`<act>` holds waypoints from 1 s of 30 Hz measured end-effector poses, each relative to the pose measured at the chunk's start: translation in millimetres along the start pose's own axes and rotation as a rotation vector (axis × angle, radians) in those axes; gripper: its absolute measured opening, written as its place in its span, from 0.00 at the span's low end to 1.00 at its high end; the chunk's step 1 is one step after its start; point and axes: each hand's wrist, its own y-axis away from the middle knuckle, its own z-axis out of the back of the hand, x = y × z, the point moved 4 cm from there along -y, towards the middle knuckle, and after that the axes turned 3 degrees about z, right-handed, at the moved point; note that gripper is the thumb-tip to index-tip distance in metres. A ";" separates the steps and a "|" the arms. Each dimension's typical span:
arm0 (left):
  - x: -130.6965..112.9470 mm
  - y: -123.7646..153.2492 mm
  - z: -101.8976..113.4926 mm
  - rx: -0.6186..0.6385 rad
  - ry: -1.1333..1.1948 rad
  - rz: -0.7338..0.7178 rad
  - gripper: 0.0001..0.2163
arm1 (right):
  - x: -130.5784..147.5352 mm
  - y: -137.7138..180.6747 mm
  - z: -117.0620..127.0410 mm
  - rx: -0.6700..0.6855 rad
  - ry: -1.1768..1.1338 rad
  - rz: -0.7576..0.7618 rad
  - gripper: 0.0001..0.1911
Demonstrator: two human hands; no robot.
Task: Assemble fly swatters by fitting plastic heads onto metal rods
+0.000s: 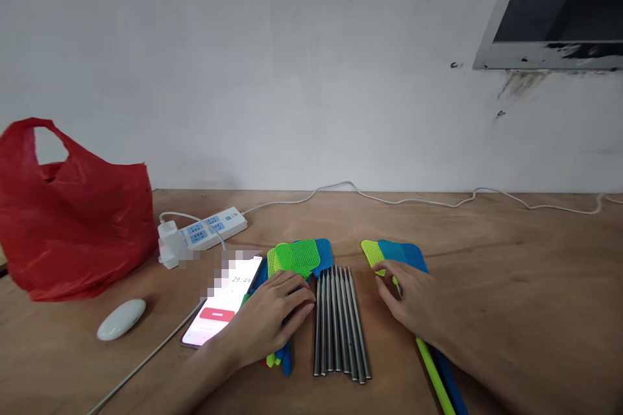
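My left hand (pixel 280 308) lies loosely bent, thumb apart, over a pile of small plastic fly swatters. Green (pixel 299 256) and blue (pixel 325 256) mesh heads stick out beyond its fingers, and coloured handle ends (pixel 286 360) show below the palm. Just right of that hand, several thin metal rods (pixel 341 324) lie side by side, tapered tips pointing away from me. My right hand (pixel 411 295) rests over a second group of swatters, thumb and forefinger apart around a yellow-green neck. Yellow-green (pixel 371 253) and blue (pixel 402 253) heads lie beyond it; handles (pixel 435 376) run out below the wrist.
A lit phone (pixel 219 311) lies left of my left hand, partly under the forearm. Farther left are a white oval object (pixel 121 319), a white power strip (pixel 214 228) with a plugged-in charger (pixel 170 243), and a red plastic bag (pixel 73 220). A white cable (pixel 348 183) runs along the wall.
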 end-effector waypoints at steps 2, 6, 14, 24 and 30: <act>-0.8 0.3 0.1 -0.001 -0.001 -0.004 0.10 | -5.6 -0.9 2.6 0.029 0.204 -0.027 0.05; -2.8 -0.2 -0.1 -0.005 -0.013 -0.018 0.12 | -12.3 -0.1 3.8 0.096 0.391 -0.075 0.04; -3.9 -0.9 2.1 -0.031 -0.034 -0.024 0.13 | -6.4 3.8 -4.9 0.103 0.117 -0.046 0.07; -4.9 -0.6 2.8 -0.032 -0.030 -0.021 0.12 | -9.3 -5.6 -6.4 -0.022 -0.827 -0.316 0.12; -2.4 -1.0 -0.3 -0.005 -0.026 -0.012 0.11 | -4.5 -1.1 -7.4 0.063 -1.397 -0.640 0.21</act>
